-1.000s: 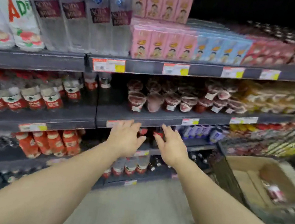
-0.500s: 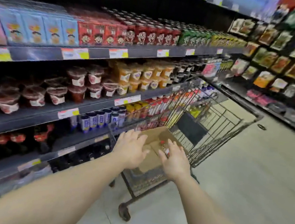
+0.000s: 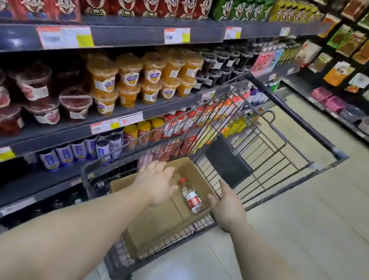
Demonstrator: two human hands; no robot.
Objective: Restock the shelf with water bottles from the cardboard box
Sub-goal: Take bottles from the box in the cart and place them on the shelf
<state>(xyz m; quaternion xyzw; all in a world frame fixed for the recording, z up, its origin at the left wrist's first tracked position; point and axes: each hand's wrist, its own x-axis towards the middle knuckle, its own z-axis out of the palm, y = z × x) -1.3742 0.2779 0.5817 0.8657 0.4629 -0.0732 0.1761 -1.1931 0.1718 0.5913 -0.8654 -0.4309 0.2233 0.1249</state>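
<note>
Here both hands hover spread over the cardboard box (image 3: 157,226) in the shopping cart (image 3: 278,157), left hand (image 3: 155,186) and right hand (image 3: 228,207) flanking the red-capped water bottle (image 3: 191,196), holding nothing.

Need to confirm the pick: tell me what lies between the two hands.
Head view: one water bottle lies on its side in the cardboard box, between left hand and right hand; neither touches it.
</note>
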